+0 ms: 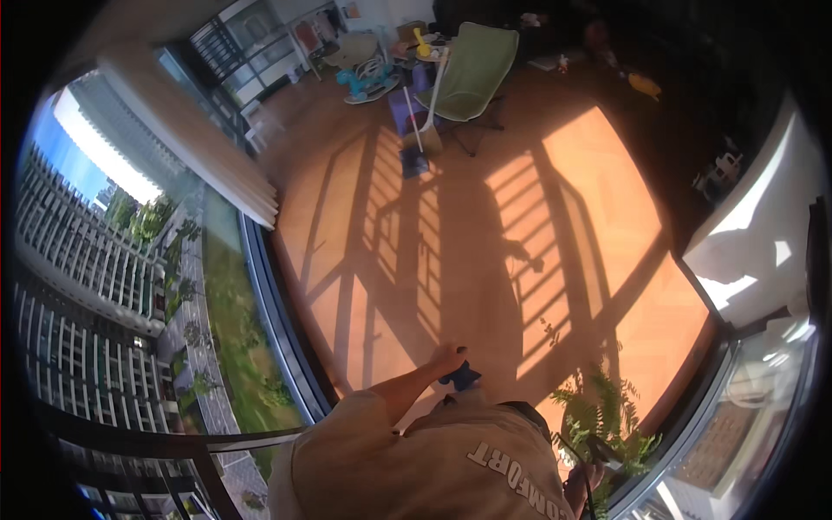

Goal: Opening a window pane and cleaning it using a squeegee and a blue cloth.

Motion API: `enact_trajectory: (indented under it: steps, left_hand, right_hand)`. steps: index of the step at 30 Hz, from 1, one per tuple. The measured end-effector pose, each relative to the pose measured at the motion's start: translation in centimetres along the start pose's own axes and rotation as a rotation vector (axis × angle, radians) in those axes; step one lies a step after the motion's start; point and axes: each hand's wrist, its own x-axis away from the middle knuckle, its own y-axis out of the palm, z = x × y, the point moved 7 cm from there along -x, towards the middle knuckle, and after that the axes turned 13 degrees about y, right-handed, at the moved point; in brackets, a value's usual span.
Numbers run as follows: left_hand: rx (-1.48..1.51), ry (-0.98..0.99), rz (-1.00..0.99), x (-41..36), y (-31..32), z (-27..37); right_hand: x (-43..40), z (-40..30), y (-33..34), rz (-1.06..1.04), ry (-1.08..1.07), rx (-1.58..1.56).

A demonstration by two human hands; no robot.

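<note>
My left hand (450, 357) reaches forward over the floor, its fingers closed around a small dark grip. Just below it shows a dark blue object (463, 377); whether it joins the grip is unclear. At the lower right, my right hand (582, 484) is low beside my body, partly in shade, against a dark object (603, 452) with a greyish end; its kind and my hold on it are unclear. A thin dark cord or strap runs by this hand. A green fern (601, 409) spreads around and above the hand.
A dustpan (415, 162) and a long-handled broom (437, 97) stand by a green folding chair (478, 71). Beyond are a blue rocking toy (364, 84) and a yellow toy (643, 86). A window frame (279, 325) runs along the left, a white wall panel (747, 260) at right.
</note>
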Motion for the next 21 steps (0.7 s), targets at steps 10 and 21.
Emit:
enact_trajectory:
  steps: [10,21]
  left_hand:
    - [0.059,-0.420,0.204,6.2,-5.3,-8.6]
    - [0.097,-1.166,0.520,19.0,-11.0,-15.6]
  right_hand:
    - [-12.8,-11.6,27.1,-0.585,-0.235,0.382]
    - [-9.8,-19.0,60.5,-0.975,0.081,0.708]
